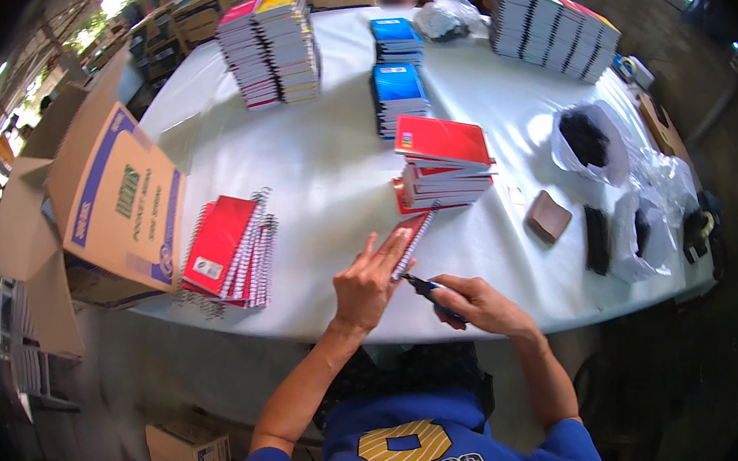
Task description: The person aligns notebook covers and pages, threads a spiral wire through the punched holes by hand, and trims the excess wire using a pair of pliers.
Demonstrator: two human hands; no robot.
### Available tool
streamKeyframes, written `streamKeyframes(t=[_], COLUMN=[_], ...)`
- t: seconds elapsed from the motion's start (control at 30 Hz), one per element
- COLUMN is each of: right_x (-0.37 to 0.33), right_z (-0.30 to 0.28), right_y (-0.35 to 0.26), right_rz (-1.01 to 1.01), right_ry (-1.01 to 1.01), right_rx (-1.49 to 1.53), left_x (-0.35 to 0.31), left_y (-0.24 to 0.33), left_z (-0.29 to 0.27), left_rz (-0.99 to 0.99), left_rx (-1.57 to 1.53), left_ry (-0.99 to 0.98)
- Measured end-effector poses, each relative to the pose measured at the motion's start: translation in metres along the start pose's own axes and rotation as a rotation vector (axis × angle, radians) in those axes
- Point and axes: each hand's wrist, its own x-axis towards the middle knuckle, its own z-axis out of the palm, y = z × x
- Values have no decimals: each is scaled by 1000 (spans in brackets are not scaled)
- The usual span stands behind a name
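My left hand [365,288] holds a small red spiral notebook [412,226] down on the white-covered table, its fingers stretched over the cover and the coil edge facing right. In my right hand [488,305] is a pair of pliers [427,289] with dark blue handles. Their tips are at the near end of the notebook's coil; whether they grip the wire is too small to tell. Just beyond stands an uneven stack of red notebooks [445,143]. To the left lies a fanned pile of red spiral notebooks [223,243].
An open cardboard box [121,208] leans at the left table edge. Blue notebooks [399,89] and tall stacks [270,55] stand farther back, with another row [553,30] far right. Nearer right are a brown block [549,216], black coils [596,241] and plastic bags [590,145]. People sit across.
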Motion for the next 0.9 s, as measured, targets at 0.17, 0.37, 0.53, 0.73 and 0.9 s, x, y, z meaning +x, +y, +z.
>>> streamKeyframes(t=[0.17,0.37,0.53,0.73,0.9], right_x=[-1,53,105,152,151], right_z=[-27,5,85,121,121], right_y=[9,-22,-101,-170,-131], right_rz=[-354,-603,-856,-1233,-1141], right_ry=[337,428,330,661,402], right_rx=[-380,-198,492,-981,-864], left_x=[11,13,31,38,11], left_y=[1,-54,-108,-202,-225], left_z=[-44,-159,-175,-222,-192], left_rz=[-11,-148,-194,-692,-809], left_rx=[15,-1059,-1181,-1022,-816], left_ry=[-3,-177,-217,-105,-494])
